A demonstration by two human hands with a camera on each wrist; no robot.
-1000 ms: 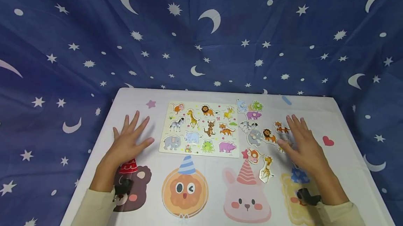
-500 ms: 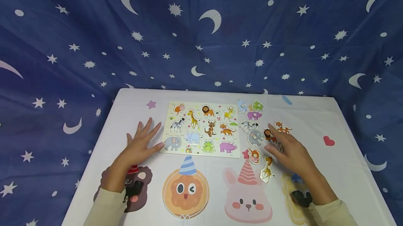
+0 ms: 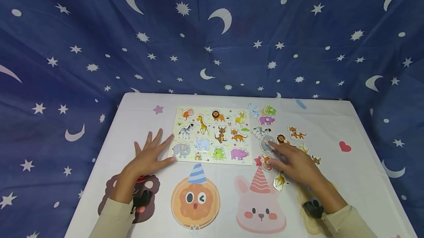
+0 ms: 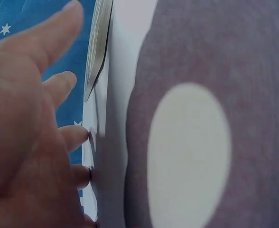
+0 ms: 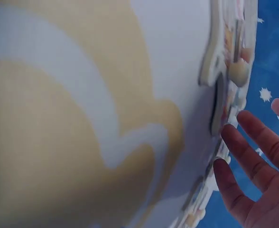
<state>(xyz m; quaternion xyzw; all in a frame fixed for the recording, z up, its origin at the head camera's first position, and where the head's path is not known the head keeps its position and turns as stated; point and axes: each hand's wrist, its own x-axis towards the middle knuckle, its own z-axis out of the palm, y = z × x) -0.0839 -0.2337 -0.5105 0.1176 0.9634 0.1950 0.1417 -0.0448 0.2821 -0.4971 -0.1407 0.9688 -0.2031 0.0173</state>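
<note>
A pale puzzle board (image 3: pixel 202 109) with printed animals lies on the table. My left hand (image 3: pixel 147 160) is spread flat, its fingertips right at the board's left edge; the left wrist view shows the thumb and fingers of that hand (image 4: pixel 25 133) apart, holding nothing. Over the loose knobbed pieces, my right hand (image 3: pixel 299 166) reaches in from the right. Its index fingertip overlaps the grey elephant piece (image 3: pixel 266 146), and its thumb tip overlaps the monkey piece (image 3: pixel 266 165). In the right wrist view, the fingers of this hand (image 5: pixel 258 175) are extended and spread.
Behind the right hand lie lion (image 3: pixel 282 139), tiger (image 3: pixel 296 133) and zebra (image 3: pixel 261 132) pieces. Blue elephant (image 3: pixel 254 110), frog (image 3: pixel 270 110) and hippo (image 3: pixel 266 120) pieces sit farther back. A giraffe piece (image 3: pixel 279 182) lies in front. A star-print curtain (image 3: pixel 212 39) hangs behind the table.
My left hand has moved right to the board's edge. The right hand has moved left from beside the tiger piece to the elephant and monkey pieces, uncovering a kangaroo piece.
</note>
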